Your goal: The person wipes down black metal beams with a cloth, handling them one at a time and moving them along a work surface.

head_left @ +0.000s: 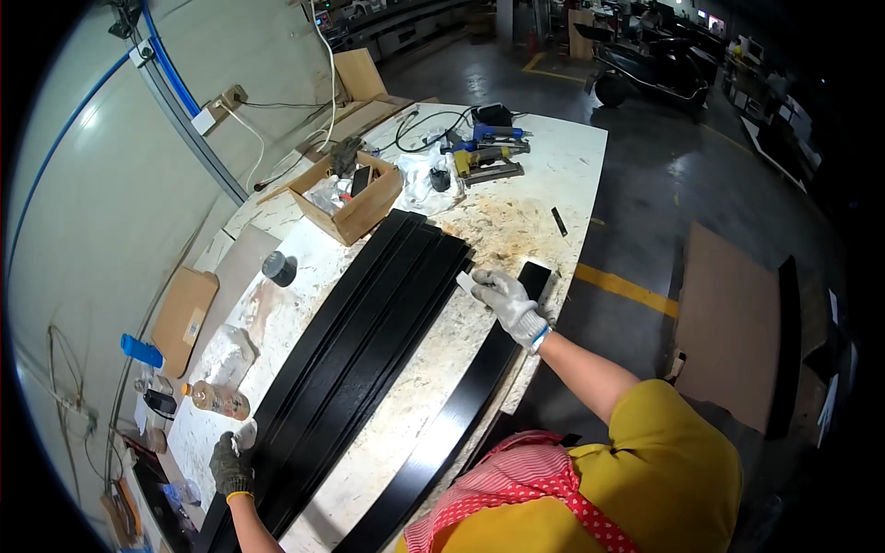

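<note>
A stack of long black boards (369, 313) lies lengthwise on the worktable, with several boards side by side and overlapping. At its right edge, my right hand (505, 300), in a whitish work glove, pinches a small white block (466, 283). Under and beside that hand runs a single long black board (461, 403) along the table's near right edge. My left hand (230, 468), in a dark grey glove, is closed at the stack's lower left side. A small whitish piece (245, 435) shows at its fingertips; its kind is unclear.
The white, stained worktable (567, 152) carries a wooden box (355, 217) of odds and ends, nail guns (489, 161), a grey-lidded jar (278, 268) and a bottle (217, 400). A short black strip (559, 221) lies at right. Beyond stand a scooter (650, 69) and a brown panel (728, 323).
</note>
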{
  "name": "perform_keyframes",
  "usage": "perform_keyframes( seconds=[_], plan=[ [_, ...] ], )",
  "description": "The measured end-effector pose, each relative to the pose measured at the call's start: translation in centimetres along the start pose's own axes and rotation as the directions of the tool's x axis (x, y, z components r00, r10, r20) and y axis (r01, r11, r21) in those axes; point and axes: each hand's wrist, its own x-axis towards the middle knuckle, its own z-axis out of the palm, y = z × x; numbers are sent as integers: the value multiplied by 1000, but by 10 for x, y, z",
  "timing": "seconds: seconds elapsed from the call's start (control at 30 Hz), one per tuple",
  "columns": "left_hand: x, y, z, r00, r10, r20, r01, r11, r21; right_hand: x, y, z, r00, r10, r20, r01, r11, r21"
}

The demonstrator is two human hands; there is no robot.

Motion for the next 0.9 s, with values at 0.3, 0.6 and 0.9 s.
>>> perform_keyframes(
  seconds=[0.3,0.6,0.9],
  plan=[
    [44,-17,30,808,15,589,-238,922,304,-17,8,19,993,-104,-45,74,894,-443],
    [28,-33,39,911,74,406,-130,985,112,-9,18,14,984,-166,-67,109,852,-512],
    [13,-19,-24,920,85,382,-175,962,208,-25,-12,23,973,-29,-228,-7,988,-155]
  ],
)
